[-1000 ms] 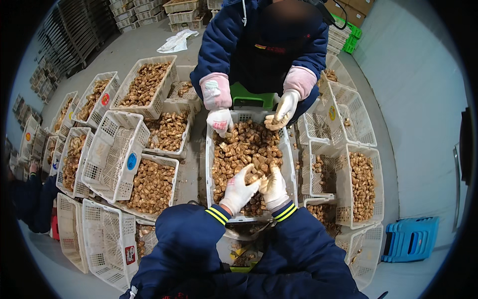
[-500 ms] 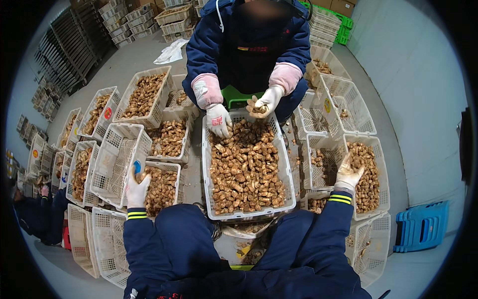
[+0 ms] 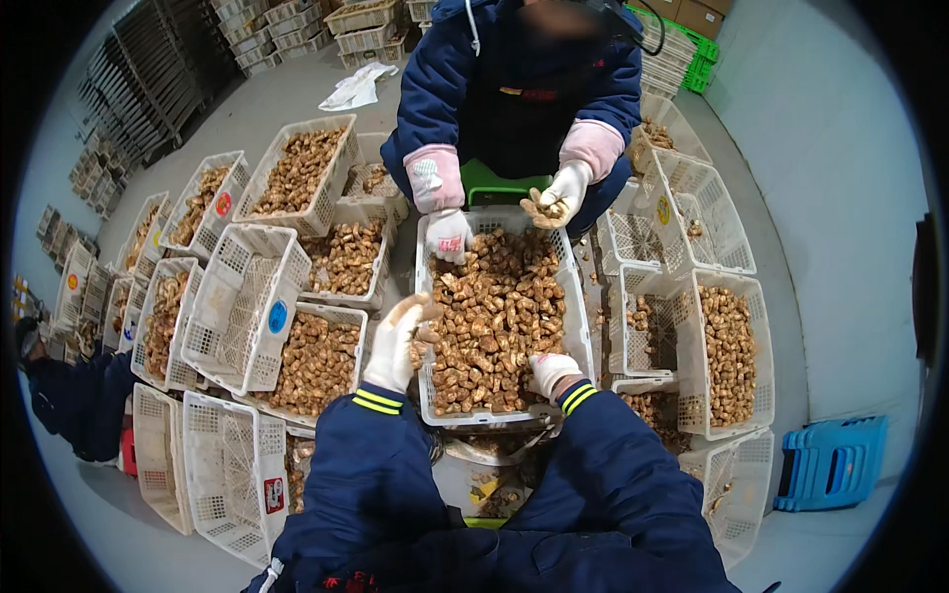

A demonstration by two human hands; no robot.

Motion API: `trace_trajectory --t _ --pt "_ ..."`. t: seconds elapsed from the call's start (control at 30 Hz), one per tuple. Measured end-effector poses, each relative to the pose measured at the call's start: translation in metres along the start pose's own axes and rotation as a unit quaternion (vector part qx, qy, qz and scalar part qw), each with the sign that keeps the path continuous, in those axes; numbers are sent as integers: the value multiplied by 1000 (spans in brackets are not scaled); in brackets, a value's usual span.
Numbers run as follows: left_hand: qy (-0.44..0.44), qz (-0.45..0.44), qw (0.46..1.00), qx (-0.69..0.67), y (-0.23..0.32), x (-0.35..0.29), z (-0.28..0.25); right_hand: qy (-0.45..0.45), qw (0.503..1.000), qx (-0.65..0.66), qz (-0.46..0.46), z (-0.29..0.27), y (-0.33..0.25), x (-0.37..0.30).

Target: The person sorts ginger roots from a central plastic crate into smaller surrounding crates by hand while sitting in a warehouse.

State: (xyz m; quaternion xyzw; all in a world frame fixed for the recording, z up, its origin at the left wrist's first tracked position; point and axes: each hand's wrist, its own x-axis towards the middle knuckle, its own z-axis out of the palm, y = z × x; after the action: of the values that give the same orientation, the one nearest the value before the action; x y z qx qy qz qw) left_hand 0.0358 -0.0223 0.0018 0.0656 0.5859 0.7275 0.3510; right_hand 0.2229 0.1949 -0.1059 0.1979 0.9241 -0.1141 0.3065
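Note:
A large white crate [image 3: 581, 326] in the middle holds a heap of stubby brown mushrooms [image 3: 499, 326]. My left hand [image 3: 395, 346], in a white glove with brown-stained fingertips, is open at the crate's left rim, its fingers apart. My right hand [image 3: 552, 374], also gloved, is down on the mushrooms at the near right. Its fingers are curled, and what they grip is hidden. Across the crate, a co-worker's gloved hand [image 3: 450, 235] reaches into the far left corner. The co-worker's other hand [image 3: 554, 206] is raised over the far rim, fingers curled around a mushroom.
White crates stand close on both sides. On the left are an empty tilted crate [image 3: 237, 326] and a mushroom-filled crate [image 3: 321, 361]. On the right is another filled crate [image 3: 730, 361]. Blue stacked stools [image 3: 830, 463] stand by the right wall. Another person [image 3: 79, 400] is at the far left.
Both my hands have come inward from the side crates to the middle crate, the right one down onto the mushrooms. The view has shifted slightly. The co-worker's hands remain at the far end.

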Motion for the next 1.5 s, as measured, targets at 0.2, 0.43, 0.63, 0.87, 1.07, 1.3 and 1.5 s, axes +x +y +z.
trace_trajectory --t 0.2,0.43,0.63,0.87,1.07,1.3,1.5 --pt "31 17 999 -33 0 20 -17 8 999 13 42 11 -1 24" --pt "34 10 999 -31 -2 22 -20 392 917 69 31 -4 5 26" --pt "23 -4 999 -22 -3 28 -20 150 989 3 9 25 -57 40" --pt "27 -17 999 -33 -3 26 -18 195 977 80 34 2 2 56" --pt "3 -19 999 -27 -7 28 -14 272 951 92 -117 6 -40 53" --pt "11 -29 998 -46 -4 27 -16 201 976 30 79 -13 -23 53" --pt "-3 -7 999 -32 -14 33 -16 176 972 99 -119 -7 -61 58"
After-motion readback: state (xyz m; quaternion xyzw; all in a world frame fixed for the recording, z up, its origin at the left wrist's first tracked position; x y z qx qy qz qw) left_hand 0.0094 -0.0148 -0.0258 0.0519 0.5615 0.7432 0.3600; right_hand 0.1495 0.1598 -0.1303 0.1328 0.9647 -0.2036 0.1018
